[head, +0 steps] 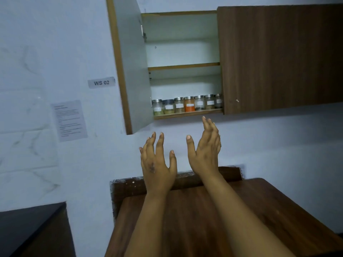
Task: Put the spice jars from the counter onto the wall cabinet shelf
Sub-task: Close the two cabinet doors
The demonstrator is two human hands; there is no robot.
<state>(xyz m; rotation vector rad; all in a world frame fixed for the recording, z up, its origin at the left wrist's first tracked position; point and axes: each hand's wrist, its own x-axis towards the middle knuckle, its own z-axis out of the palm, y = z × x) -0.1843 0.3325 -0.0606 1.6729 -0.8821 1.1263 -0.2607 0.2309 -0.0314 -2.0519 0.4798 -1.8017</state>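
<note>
Several glass spice jars with metal lids stand in a row on the bottom shelf of the open wall cabinet; one holds orange powder. The upper shelf is bare. My left hand and my right hand are raised below the cabinet, palms facing each other, fingers spread, holding nothing. The right fingertips reach just under the shelf edge. No jar shows on the brown counter.
The cabinet's left door stands swung open; the right door is shut. A "WS 02" label and a printed sheet hang on the white wall. A dark surface lies at lower left.
</note>
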